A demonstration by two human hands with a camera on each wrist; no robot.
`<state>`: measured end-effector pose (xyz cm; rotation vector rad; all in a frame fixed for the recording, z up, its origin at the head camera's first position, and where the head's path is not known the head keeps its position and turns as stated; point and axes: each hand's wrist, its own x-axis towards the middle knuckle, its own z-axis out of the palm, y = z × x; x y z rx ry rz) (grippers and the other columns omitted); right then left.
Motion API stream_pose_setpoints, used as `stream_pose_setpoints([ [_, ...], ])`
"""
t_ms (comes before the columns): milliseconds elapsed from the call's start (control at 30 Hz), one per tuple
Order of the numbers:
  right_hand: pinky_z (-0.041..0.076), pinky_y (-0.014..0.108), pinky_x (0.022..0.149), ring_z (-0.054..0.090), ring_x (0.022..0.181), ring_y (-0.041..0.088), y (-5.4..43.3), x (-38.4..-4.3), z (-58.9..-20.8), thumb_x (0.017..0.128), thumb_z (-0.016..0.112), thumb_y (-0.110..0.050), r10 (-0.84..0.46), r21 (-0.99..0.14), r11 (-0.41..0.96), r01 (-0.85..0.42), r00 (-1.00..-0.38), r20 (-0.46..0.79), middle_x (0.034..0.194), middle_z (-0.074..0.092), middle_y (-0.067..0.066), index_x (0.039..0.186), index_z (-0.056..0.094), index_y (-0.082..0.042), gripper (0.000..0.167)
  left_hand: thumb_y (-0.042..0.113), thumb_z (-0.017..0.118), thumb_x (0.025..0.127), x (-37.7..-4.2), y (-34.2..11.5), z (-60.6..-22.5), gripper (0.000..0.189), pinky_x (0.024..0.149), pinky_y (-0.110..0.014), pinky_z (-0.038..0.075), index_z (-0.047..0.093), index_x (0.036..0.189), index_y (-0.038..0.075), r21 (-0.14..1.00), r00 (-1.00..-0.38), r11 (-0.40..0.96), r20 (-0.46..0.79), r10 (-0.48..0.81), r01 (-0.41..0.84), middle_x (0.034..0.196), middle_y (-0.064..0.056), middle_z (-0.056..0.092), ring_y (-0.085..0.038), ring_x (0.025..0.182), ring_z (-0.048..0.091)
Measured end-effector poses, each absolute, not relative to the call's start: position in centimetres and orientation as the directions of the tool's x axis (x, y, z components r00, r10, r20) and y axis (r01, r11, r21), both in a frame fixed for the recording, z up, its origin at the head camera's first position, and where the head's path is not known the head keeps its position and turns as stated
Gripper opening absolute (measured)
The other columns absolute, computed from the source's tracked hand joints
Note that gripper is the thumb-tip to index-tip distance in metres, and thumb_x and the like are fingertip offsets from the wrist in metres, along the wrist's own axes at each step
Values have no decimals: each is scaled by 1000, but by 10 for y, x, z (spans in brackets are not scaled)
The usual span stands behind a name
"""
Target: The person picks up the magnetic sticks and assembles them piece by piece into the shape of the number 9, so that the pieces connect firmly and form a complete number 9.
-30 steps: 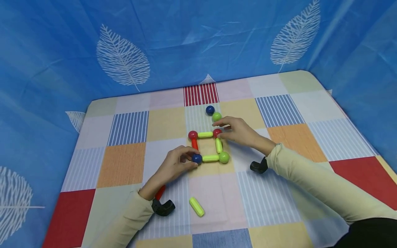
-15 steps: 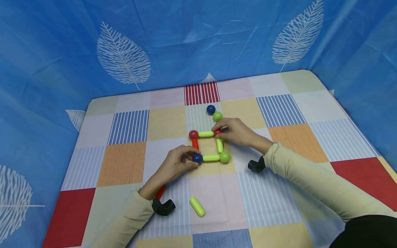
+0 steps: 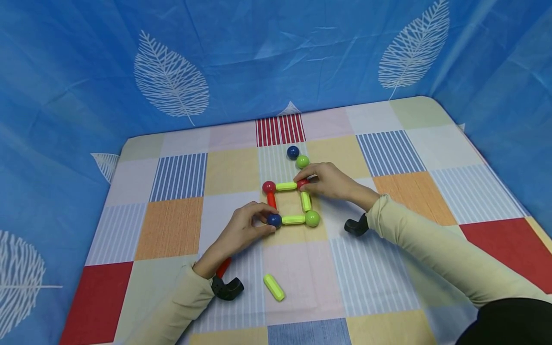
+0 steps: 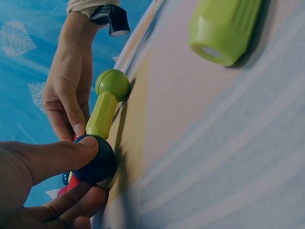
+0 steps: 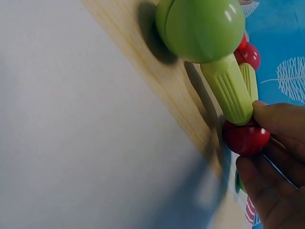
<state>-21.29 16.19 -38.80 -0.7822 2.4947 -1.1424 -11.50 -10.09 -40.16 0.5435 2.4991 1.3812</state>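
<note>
Fingers pinch — left hand (image 3: 242, 227) a blue ball (image 3: 274, 220), right hand (image 3: 334, 184) a red ball (image 5: 247, 140) — apparently steadying the frame (image 3: 293, 220); with contact half hidden, letting go calls for care.

We record one four-sided frame (image 3: 298, 220) of balls and rods, lying low and roughly square. Landmark: its glossy blue ball (image 3: 274, 220), the near left corner. Right of the blue ball, a ribbed yellow-green near rod (image 3: 292, 220) runs to a green ball (image 3: 312, 218), seam visible. Directly beyond the blue ball, we see a smooth-looking red rod (image 3: 271, 200), its near end partly hidden, leading to a far red ball (image 3: 269, 187). Diagonally across from the blue ball sits a partly covered second red ball (image 5: 247, 139); a yellow-green side rod (image 3: 305, 202) meets it, as does the far rod (image 3: 286, 186), also yellow-green.
</note>
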Motion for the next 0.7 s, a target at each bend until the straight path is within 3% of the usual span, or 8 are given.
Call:
stream_pose_setpoints([
  [700,49,37,96,58,116,21,163,-211,-392,90,68,-4,-554,-796,522,-306,-831,-44,118,67,8,114,72,-5,24,12,77,85,-114,-102,-401,30,69,-33,45,70,114,14,843,-908,498,-29,418,203,97,-2,62,-18,88,60],
])
